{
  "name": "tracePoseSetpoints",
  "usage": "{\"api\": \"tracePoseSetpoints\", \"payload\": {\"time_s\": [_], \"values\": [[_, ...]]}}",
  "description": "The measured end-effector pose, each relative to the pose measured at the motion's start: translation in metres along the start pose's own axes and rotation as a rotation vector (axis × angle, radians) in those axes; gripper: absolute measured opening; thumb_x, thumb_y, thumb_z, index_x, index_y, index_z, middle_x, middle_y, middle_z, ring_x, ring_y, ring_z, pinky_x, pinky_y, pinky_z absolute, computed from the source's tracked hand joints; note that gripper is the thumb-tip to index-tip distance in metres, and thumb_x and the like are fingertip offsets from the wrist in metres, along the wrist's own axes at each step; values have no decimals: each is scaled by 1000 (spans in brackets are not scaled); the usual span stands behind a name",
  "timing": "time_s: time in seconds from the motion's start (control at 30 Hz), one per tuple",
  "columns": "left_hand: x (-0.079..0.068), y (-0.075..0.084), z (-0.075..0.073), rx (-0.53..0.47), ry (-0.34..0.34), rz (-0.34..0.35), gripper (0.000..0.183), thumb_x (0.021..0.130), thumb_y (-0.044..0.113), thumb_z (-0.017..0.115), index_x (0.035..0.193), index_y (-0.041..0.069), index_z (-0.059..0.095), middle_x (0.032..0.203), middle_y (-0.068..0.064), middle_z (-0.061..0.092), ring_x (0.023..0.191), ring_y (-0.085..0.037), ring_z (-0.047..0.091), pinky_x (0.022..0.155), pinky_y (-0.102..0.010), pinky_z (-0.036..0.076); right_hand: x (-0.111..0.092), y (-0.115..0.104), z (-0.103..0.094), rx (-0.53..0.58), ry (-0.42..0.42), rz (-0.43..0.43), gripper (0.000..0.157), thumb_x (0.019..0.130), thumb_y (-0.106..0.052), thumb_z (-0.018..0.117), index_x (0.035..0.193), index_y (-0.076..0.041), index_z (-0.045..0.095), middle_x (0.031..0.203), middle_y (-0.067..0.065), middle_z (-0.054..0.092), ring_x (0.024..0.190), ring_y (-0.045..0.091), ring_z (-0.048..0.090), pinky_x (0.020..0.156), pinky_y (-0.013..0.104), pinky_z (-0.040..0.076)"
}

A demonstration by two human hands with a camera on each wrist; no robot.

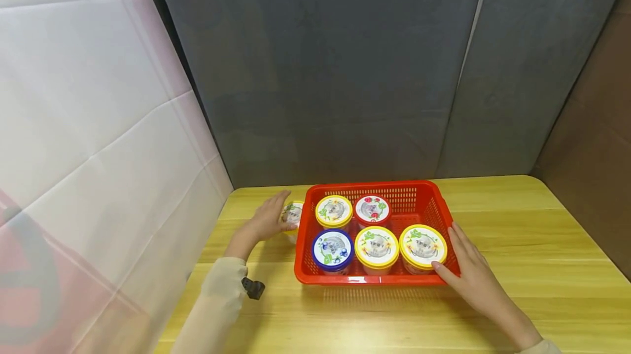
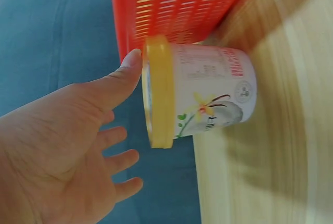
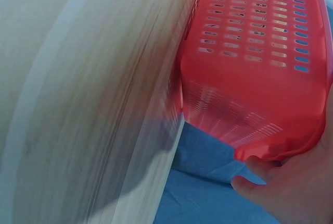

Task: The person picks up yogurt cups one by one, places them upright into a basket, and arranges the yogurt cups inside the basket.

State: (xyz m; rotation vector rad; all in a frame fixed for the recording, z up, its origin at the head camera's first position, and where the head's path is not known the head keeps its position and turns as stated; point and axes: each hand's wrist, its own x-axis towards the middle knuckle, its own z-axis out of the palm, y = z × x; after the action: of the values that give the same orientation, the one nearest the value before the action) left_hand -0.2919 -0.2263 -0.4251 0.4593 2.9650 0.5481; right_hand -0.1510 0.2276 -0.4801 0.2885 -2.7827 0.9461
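A red plastic basket (image 1: 374,279) holds several ice cream tubs: yellow-lidded ones (image 1: 377,247), a blue-lidded one (image 1: 332,250) and a red-lidded one (image 1: 372,210). Outside its left wall is another yellow-lidded tub (image 2: 208,88) printed with a vanilla flower. My left hand (image 1: 268,218) is at that tub, fingers spread and thumb by the lid's edge. On the basket's right side, my right hand (image 1: 470,266) grips the rim, thumb over the inside by a yellow lid and fingers along the outer wall. In the right wrist view, fingers (image 3: 250,187) show at the basket's rim.
The basket stands on a wood-grain table (image 1: 532,244). Behind it rises a dark grey panel (image 1: 335,80). A white sheet (image 1: 98,113) hangs at the left, and a brown panel (image 1: 591,140) borders the right. A small black device (image 1: 253,288) sits at my left wrist.
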Motion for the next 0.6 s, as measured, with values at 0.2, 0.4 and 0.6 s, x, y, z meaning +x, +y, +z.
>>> {"api": "tracePoseSetpoints", "payload": {"time_s": [0.2,0.4,0.6], "values": [[1,-2,6,-24,-17,-2,98,81,34,81,156,6,24,162,-21,28,147,-47,28,117,-67,24,0,0,0,-1,1,-2,93,94,-46,63,159,-4,12,168,15,8,145,51,23,103,79,26],[3,2,10,-35,-25,3,98,81,32,81,156,10,23,162,-19,29,147,-44,28,119,-64,24,1,1,1,-3,-18,24,94,93,-49,62,159,-5,11,168,15,8,146,51,22,104,79,25],[7,4,13,-20,-16,7,100,80,36,81,157,11,22,161,-20,30,146,-44,30,118,-64,26,1,2,1,-5,-23,31,94,94,-49,62,159,-4,11,168,16,8,146,51,22,105,79,24]]}}
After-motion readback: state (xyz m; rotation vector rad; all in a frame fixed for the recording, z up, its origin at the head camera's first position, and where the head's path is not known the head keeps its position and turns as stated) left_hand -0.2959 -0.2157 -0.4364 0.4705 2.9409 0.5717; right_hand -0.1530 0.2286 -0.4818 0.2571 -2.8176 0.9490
